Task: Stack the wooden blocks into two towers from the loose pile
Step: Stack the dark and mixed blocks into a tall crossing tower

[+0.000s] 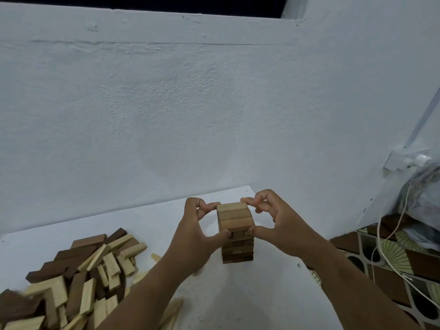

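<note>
One tower of brown wooden blocks (235,231) stands on the white table (250,294), several layers high, its top layer made of three blocks side by side. My left hand (197,236) pinches the tower's left side, thumb near the front corner and fingertips at the top edge. My right hand (276,220) pinches the right side the same way. A loose pile of dark and light blocks (78,277) lies at the lower left of the table. No second tower is in view.
A white wall (190,115) rises right behind the table. To the right, past the table edge, lie a patterned tiled floor (392,270), a white cable (390,265) and a plastic-wrapped bundle (419,194).
</note>
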The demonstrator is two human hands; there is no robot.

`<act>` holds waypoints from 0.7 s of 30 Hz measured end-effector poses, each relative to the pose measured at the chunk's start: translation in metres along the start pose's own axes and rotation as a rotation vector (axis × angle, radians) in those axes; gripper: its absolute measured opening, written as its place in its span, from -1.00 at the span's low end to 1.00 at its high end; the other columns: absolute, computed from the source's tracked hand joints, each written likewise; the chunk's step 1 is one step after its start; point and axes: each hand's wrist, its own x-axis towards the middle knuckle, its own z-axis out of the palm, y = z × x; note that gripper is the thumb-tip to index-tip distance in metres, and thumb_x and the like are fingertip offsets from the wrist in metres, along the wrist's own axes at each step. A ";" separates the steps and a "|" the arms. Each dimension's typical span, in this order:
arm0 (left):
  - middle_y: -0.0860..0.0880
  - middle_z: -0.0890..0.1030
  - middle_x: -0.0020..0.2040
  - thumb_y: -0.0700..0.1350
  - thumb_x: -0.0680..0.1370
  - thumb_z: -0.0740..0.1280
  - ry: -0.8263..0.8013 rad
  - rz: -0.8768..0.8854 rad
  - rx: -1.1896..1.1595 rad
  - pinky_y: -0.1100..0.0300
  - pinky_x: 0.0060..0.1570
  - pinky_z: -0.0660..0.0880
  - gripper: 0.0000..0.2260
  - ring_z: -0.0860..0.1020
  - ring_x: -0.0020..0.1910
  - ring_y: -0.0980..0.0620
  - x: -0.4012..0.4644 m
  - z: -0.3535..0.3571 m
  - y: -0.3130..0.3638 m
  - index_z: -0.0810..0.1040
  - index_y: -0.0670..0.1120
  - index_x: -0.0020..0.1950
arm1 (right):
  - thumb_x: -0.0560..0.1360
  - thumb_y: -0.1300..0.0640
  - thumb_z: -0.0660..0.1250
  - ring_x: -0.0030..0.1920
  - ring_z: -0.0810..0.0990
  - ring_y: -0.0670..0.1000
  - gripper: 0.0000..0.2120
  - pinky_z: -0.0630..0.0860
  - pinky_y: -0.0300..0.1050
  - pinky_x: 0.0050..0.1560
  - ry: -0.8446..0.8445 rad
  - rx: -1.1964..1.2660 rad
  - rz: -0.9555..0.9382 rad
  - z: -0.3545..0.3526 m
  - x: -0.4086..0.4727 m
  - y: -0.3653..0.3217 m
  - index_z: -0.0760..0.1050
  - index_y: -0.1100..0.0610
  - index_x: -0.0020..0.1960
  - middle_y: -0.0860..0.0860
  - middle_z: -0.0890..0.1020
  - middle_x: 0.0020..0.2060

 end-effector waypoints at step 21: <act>0.37 0.46 0.27 -0.09 0.49 0.43 0.128 0.011 0.071 0.19 0.28 0.35 -0.56 0.36 0.32 0.34 -0.050 -0.085 -0.012 0.38 0.29 0.25 | 0.39 0.03 0.39 0.24 0.45 -0.23 -0.59 0.39 -0.16 0.30 0.192 -0.126 -0.285 0.057 -0.002 -0.066 0.44 -0.19 0.22 -0.22 0.56 0.15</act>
